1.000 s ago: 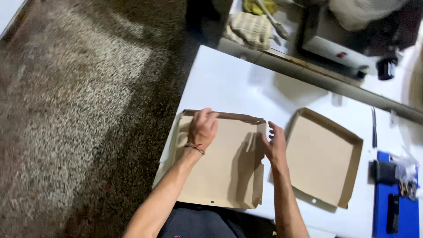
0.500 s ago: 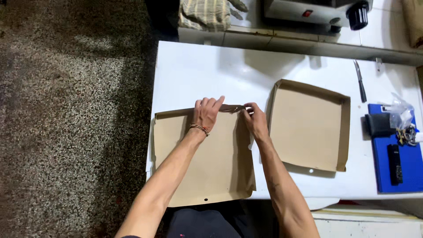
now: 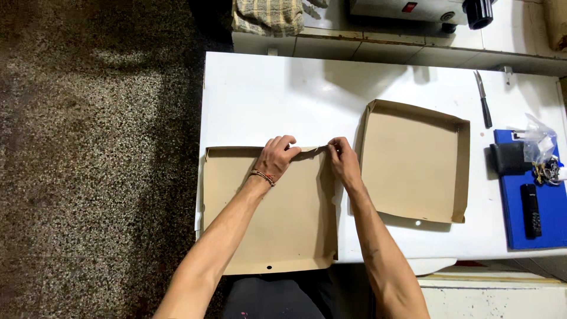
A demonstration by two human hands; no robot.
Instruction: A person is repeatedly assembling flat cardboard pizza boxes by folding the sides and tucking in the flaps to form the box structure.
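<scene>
Both hands pinch the far wall of the flat brown cardboard box tray point(image 3: 271, 218) at the white table's point(image 3: 266, 94) near edge: left hand point(image 3: 276, 158) curled knuckles-up, right hand point(image 3: 342, 160) gripping the far right corner fold. Forearms reach forward, converging slightly. A second, already folded brown cardboard tray point(image 3: 413, 159) lies just right.

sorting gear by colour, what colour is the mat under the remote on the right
Blue: the mat under the black remote is solid blue, shown in the head view.

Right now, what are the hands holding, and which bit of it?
Both hands hold the flat cardboard box by its far edge: the left hand presses the folded flap there, and the right hand pinches the far right corner.
</scene>
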